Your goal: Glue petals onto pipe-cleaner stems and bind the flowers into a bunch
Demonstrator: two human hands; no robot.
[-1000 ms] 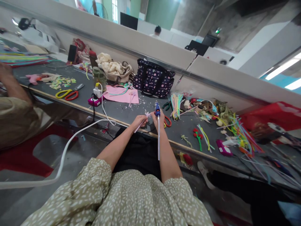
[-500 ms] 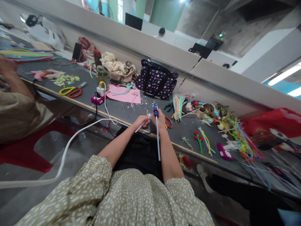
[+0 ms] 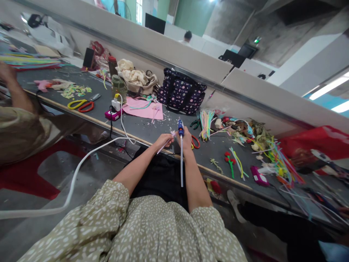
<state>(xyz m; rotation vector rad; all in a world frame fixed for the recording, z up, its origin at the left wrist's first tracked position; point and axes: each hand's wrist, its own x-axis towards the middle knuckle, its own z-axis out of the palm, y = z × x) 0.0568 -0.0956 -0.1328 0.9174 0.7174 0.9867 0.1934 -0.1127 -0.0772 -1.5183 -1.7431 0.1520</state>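
My left hand [image 3: 164,140] is closed round a pale pink pipe-cleaner flower [image 3: 173,133], whose stem slants down below the fingers. Close beside it, my right hand [image 3: 186,139] grips a blue hot glue gun [image 3: 180,125]. A long translucent glue stick [image 3: 181,163] sticks out of the gun's back end toward me. Both hands are over the front edge of the dark table [image 3: 141,128]. Red-handled scissors [image 3: 195,142] lie just right of my right hand, partly hidden by it. Whether the nozzle touches the flower is too small to tell.
Behind my hands are a pink sheet [image 3: 144,111] and a dark patterned bag [image 3: 182,91]. To the right lie a pipe-cleaner bundle [image 3: 206,123] and red flowers on a green stem [image 3: 230,163]. A white cable [image 3: 81,165] crosses at left, near a co-worker's arm [image 3: 17,87].
The rear end of the glue stick has swung slightly left. Both hands keep nearly the same place and the same hold.
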